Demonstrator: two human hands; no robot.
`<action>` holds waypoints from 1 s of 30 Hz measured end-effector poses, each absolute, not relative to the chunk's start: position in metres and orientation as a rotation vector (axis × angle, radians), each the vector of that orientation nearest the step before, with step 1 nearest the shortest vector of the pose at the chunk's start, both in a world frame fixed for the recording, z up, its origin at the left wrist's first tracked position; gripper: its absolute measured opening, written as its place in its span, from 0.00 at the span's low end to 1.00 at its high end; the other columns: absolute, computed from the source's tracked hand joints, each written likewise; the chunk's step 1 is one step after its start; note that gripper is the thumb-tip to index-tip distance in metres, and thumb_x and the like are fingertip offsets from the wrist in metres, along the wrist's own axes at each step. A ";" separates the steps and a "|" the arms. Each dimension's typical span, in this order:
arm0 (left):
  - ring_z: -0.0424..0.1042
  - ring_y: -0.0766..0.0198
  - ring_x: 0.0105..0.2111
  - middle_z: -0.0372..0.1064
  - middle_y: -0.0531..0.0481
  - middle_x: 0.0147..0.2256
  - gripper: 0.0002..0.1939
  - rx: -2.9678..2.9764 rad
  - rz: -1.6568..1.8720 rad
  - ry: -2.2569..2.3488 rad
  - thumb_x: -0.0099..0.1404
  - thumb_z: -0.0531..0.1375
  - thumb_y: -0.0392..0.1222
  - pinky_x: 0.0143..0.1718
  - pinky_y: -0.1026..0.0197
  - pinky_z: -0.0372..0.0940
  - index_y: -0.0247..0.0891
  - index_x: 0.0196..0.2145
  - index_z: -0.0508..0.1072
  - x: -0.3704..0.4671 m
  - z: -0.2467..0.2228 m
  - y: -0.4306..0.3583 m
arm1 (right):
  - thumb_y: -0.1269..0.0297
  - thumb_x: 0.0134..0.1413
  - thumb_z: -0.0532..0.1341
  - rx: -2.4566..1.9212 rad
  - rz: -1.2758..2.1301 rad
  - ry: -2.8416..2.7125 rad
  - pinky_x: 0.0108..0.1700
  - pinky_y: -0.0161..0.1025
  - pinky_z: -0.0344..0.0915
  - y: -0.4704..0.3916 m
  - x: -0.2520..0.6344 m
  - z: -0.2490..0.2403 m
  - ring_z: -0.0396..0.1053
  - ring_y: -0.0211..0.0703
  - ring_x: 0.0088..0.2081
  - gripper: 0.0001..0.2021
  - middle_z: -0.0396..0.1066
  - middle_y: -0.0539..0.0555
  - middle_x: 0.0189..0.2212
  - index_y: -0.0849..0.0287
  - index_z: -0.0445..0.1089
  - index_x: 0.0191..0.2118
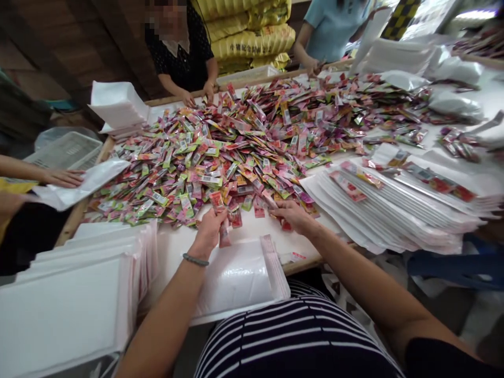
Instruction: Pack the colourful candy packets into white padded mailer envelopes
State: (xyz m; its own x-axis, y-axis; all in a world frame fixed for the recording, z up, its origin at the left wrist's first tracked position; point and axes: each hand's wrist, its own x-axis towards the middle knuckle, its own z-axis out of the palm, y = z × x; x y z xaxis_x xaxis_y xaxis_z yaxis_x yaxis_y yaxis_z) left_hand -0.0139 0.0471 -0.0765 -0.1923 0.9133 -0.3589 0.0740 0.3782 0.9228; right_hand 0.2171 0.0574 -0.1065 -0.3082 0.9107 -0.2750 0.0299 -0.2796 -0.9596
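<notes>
My left hand [208, 228], with a grey band round the wrist, is closed on small red snack packets [224, 234] whose ends stick out above and below the fingers. To its right, my right hand [293, 216] pinches a pinkish packet [269, 199] at the near edge of the pile. A large heap of small colourful packets [208, 149], red, pink, green and purple, spreads over the white table in front of both hands. Just below my left hand lies a white padded mailer [240, 273], flat at the table's front edge.
Stacks of white mailers stand at the left [79, 294] and right [389, 205], the right one with packets on top. A person's hand [65, 177] rests on a mailer at far left. Two people work across the table. Yellow sacks [252, 39] are piled behind.
</notes>
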 end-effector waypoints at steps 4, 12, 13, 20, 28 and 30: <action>0.72 0.65 0.24 0.69 0.51 0.23 0.06 0.482 1.029 1.146 0.63 0.61 0.37 0.27 0.65 0.66 0.37 0.31 0.65 0.010 -0.074 0.042 | 0.54 0.34 0.66 -1.091 1.768 -1.053 0.25 0.34 0.52 0.044 0.200 -0.105 0.56 0.33 0.21 0.15 0.63 0.47 0.18 0.59 0.64 0.22; 0.65 0.72 0.18 0.64 0.58 0.19 0.12 0.403 1.059 1.068 0.59 0.66 0.42 0.20 0.70 0.62 0.36 0.28 0.66 0.029 -0.080 0.039 | 0.58 0.43 0.59 -1.274 1.443 -1.228 0.26 0.34 0.53 0.029 0.169 -0.110 0.59 0.35 0.22 0.09 0.62 0.46 0.18 0.58 0.64 0.25; 0.65 0.72 0.17 0.64 0.58 0.19 0.13 0.421 1.064 1.069 0.57 0.67 0.42 0.19 0.70 0.61 0.36 0.28 0.66 0.029 -0.080 0.040 | 0.59 0.44 0.58 -1.316 1.385 -1.291 0.26 0.34 0.53 0.028 0.166 -0.110 0.60 0.35 0.22 0.08 0.62 0.46 0.19 0.57 0.64 0.25; 0.68 0.70 0.20 0.66 0.56 0.21 0.08 0.302 1.198 1.151 0.64 0.61 0.39 0.23 0.67 0.64 0.36 0.29 0.67 0.022 -0.079 0.046 | 0.56 0.46 0.57 -1.249 1.405 -1.084 0.27 0.34 0.55 0.023 0.167 -0.099 0.59 0.35 0.24 0.10 0.63 0.46 0.21 0.58 0.63 0.29; 0.71 0.68 0.26 0.71 0.52 0.25 0.16 0.204 1.340 1.092 0.70 0.52 0.47 0.32 0.65 0.67 0.37 0.28 0.69 0.038 -0.066 0.037 | 0.55 0.48 0.60 -1.213 1.507 -1.205 0.31 0.35 0.58 0.003 0.142 -0.101 0.62 0.37 0.26 0.13 0.66 0.46 0.23 0.57 0.63 0.37; 0.72 0.67 0.28 0.73 0.49 0.28 0.23 0.230 1.311 1.038 0.71 0.48 0.55 0.33 0.64 0.68 0.36 0.30 0.72 0.036 -0.060 0.034 | 0.57 0.48 0.60 -1.258 1.400 -1.235 0.31 0.35 0.58 0.002 0.144 -0.103 0.62 0.38 0.26 0.11 0.65 0.46 0.23 0.57 0.64 0.35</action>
